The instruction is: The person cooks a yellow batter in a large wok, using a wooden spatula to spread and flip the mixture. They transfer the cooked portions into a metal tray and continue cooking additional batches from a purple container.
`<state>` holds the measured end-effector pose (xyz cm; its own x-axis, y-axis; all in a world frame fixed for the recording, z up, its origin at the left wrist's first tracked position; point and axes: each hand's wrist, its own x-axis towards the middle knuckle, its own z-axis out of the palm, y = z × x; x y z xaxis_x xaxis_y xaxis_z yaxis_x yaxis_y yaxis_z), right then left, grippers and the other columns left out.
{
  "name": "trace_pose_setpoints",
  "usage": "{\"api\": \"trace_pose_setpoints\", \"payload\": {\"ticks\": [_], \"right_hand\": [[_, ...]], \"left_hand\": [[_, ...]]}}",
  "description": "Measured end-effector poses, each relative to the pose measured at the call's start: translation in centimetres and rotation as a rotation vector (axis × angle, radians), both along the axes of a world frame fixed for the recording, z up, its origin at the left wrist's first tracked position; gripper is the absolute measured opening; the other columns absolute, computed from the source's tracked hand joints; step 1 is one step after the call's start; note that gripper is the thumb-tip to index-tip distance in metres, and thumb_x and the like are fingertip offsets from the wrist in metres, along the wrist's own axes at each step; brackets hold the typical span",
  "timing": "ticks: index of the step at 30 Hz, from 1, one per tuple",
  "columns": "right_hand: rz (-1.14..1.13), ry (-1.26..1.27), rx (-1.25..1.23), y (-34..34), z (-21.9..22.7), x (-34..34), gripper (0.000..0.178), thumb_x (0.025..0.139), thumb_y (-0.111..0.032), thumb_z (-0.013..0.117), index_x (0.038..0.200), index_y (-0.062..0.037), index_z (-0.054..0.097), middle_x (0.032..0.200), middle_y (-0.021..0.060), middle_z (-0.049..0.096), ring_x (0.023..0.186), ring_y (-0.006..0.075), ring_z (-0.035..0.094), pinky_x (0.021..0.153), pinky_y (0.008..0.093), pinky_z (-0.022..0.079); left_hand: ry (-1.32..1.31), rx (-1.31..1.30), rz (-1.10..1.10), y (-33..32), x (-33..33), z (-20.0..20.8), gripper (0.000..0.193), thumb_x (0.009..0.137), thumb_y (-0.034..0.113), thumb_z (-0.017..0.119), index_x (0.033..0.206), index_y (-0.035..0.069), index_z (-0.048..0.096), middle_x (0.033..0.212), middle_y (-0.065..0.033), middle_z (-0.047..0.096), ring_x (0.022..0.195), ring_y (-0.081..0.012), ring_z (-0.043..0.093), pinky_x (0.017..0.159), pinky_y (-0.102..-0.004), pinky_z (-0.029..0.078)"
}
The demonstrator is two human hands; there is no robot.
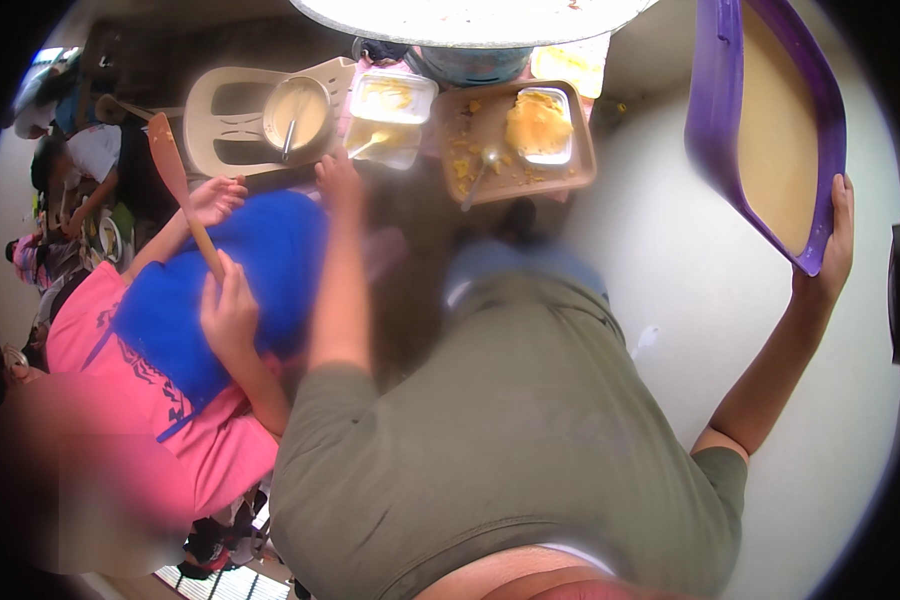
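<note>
On the right, my right hand (842,225) grips the rim of a purple plastic basin (715,130), raised and tilted, with a smooth beige mass showing inside. My left hand (340,185) reaches forward on the left with its fingers curled, by the handle end of a pale spoon (372,140) in a clear tub. Whether those fingers grip the spoon is unclear. Just beyond sits a white tub (395,97) with yellow smears. A brown tray (452,135) carries a white container heaped with a yellow mass (538,122), a metal spoon (478,180) and yellow crumbs.
A person in a pink shirt and blue apron (260,240) stands close on my left, holding a wooden-handled spatula (175,170). A beige plastic chair (202,130) bears a pot (320,100) with a utensil. A large pale round rim (470,30) juts in at top. Other people work far left.
</note>
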<state>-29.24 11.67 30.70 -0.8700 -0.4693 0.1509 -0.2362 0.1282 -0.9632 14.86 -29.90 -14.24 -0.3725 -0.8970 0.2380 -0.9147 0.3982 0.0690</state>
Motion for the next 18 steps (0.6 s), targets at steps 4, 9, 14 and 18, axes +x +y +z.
{"api": "trace_pose_setpoints", "payload": {"ticks": [4, 9, 14, 18], "right_hand": [[-0.093, -0.069, -0.027, 0.9, 0.2, 2.7, 0.037, 0.113, -0.030, 0.049, 0.129, 0.0004, 0.061, 0.114, 0.0067, 0.066, 0.108, 0.0125, 0.063, 0.092, 0.0253, 0.048], [-0.036, -0.095, -0.046, 3.7, -0.9, 3.7, 0.037, 0.113, -0.028, 0.050, 0.138, 0.0000, 0.054, 0.121, 0.0108, 0.065, 0.114, 0.0185, 0.067, 0.097, 0.0317, 0.055], [-0.014, -0.082, -0.032, 5.4, -1.4, 5.3, 0.037, 0.114, -0.029, 0.048, 0.137, -0.0013, 0.055, 0.121, 0.0095, 0.065, 0.113, 0.0169, 0.066, 0.096, 0.0308, 0.054], [-0.083, -0.113, -0.114, 6.1, -1.7, 6.2, 0.037, 0.114, -0.029, 0.048, 0.137, -0.0013, 0.055, 0.119, 0.0075, 0.064, 0.112, 0.0144, 0.064, 0.096, 0.0284, 0.050]], "left_hand": [[-0.034, -0.097, -0.025, 0.6, 0.6, -1.3, 0.018, 0.092, 0.012, 0.065, 0.109, 0.013, 0.065, 0.106, -0.0112, 0.062, 0.105, -0.0350, 0.060, 0.087, -0.0493, 0.052], [-0.098, -0.094, -0.028, 1.7, 1.6, 0.6, 0.014, 0.094, 0.017, 0.065, 0.108, 0.016, 0.066, 0.104, -0.0065, 0.065, 0.106, -0.0326, 0.061, 0.086, -0.0507, 0.052], [-0.019, 0.002, 0.025, 6.1, 4.5, 5.6, 0.013, 0.102, 0.027, 0.060, 0.110, 0.018, 0.066, 0.108, -0.0075, 0.068, 0.108, -0.0325, 0.064, 0.086, -0.0508, 0.052], [0.418, 0.288, -0.122, 12.3, 9.0, 10.9, 0.028, 0.108, 0.028, 0.055, 0.108, 0.003, 0.070, 0.103, -0.0185, 0.072, 0.095, -0.0444, 0.064, 0.084, -0.0490, 0.050]]}}
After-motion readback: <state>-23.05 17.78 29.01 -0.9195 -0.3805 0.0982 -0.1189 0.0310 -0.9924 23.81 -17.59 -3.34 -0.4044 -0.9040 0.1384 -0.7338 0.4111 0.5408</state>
